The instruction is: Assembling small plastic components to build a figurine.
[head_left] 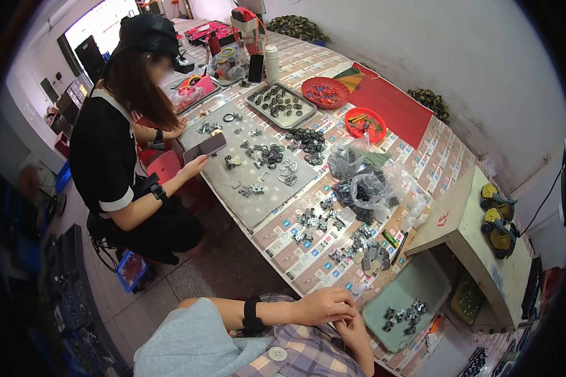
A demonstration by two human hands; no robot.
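Observation:
My left hand is closed and rests over my right hand at the table's front edge. The fingers of both are curled together, and whatever lies between them, if anything, is hidden. A black band circles my left wrist. Just to the right of my hands is a pale green tray, with small dark and silver toy parts in it. Beyond my hands lie grey plastic parts and a cluster of small silvery pieces.
A co-worker at the left holds a phone over a grey board with small parts. Farther back are a tray of black wheels and red bowls. Clear plastic bags lie mid-table; yellow toy vehicles top a wooden shelf.

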